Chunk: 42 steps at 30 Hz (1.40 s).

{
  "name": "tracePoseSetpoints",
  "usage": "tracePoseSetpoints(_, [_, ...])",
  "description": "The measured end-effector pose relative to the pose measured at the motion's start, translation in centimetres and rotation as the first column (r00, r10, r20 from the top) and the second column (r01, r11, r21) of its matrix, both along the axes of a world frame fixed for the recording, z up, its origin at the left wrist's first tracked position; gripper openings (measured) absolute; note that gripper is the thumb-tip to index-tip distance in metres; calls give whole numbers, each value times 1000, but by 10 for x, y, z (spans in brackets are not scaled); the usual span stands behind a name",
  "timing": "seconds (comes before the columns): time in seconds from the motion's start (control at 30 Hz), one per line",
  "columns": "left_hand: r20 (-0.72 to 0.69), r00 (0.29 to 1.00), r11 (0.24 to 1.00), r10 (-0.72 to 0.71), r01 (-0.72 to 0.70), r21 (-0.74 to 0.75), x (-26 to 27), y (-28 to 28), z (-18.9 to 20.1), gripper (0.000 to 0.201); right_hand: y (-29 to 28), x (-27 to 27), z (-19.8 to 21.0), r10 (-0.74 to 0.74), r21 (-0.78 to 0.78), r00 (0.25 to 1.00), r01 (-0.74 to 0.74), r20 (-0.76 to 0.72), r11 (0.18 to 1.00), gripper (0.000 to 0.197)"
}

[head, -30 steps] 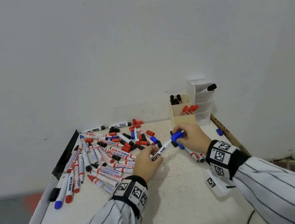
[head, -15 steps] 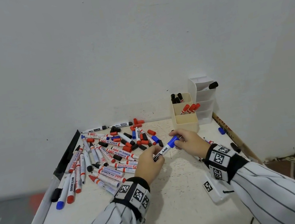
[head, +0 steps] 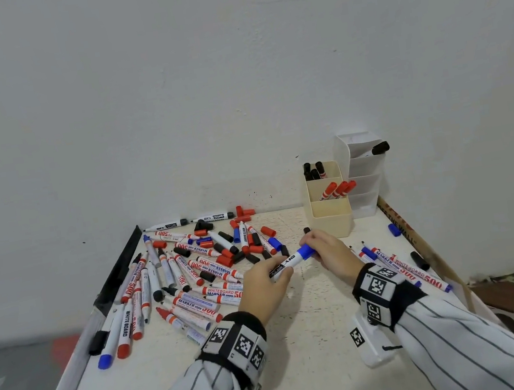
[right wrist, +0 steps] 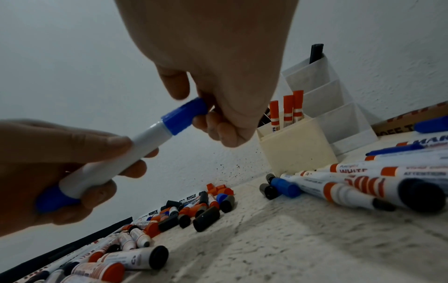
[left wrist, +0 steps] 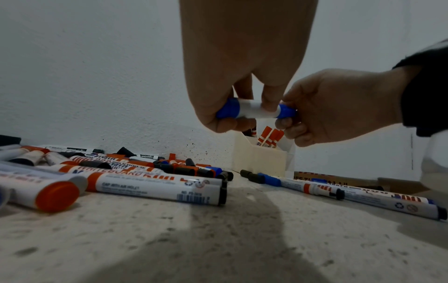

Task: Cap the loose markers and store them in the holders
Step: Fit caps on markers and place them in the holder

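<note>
Left hand (head: 263, 282): fingers wrapped round white blue-ended whiteboard marker (head: 287, 264).
Right hand (head: 329, 249): fingertips pinching its blue plastic cap (head: 305, 251).

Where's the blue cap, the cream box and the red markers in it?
blue cap (right wrist: 184, 116), right wrist view, its side
cream box (head: 330, 219), head view, front wall
red markers (head: 337, 189), head view, middle marker's cap

The right hand (right wrist: 218, 80) pinches the blue cap (right wrist: 183, 116) on a white marker (right wrist: 114, 159). The left hand (right wrist: 48, 164) holds the marker.
</note>
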<state>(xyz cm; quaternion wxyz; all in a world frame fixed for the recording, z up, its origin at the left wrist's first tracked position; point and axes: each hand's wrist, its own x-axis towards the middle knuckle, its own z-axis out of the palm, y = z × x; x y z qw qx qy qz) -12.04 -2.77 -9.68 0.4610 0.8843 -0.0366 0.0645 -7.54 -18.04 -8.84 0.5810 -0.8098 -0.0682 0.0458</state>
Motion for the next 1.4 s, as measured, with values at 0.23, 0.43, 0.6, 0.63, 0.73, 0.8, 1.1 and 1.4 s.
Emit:
tracePoseSetpoints(0.23, [-20,999,999,-30,31,34,5,0,1,26,6,10,0,-50,-33,998,49,-23,998,25])
tracePoseSetpoints(0.43, [5,1000,997,-13,13,71,4,-5,1,29,12,11,4,-103,-339,994,84,-37,937,44])
tracePoseSetpoints(0.6, [-26,1000,1000,-4,4,27,9,-3,0,37,11,12,2,31,0,997,-31,-71,1000,38])
tracePoseSetpoints(0.63, [-30,1000,1000,1,0,19,10,-2,0,37,9,12,3,51,41,997,-48,-66,998,36])
tracePoseSetpoints(0.73, [-20,1000,1000,9,-8,26,13,0,2,39,5,13,7,61,47,997,-60,-36,997,32])
tracePoseSetpoints(0.8, [-1,1000,999,11,-11,50,13,0,6,39,5,14,9,38,29,999,-38,-20,999,31])
tracePoseSetpoints(1.1, [-86,996,999,-37,40,30,6,-12,26,32,14,5,18,-127,-30,991,126,-48,992,38])
tracePoseSetpoints(1.4, [154,988,878,-6,-68,474,-3,-18,36,37,11,7,31,-135,-116,989,128,-58,985,36])
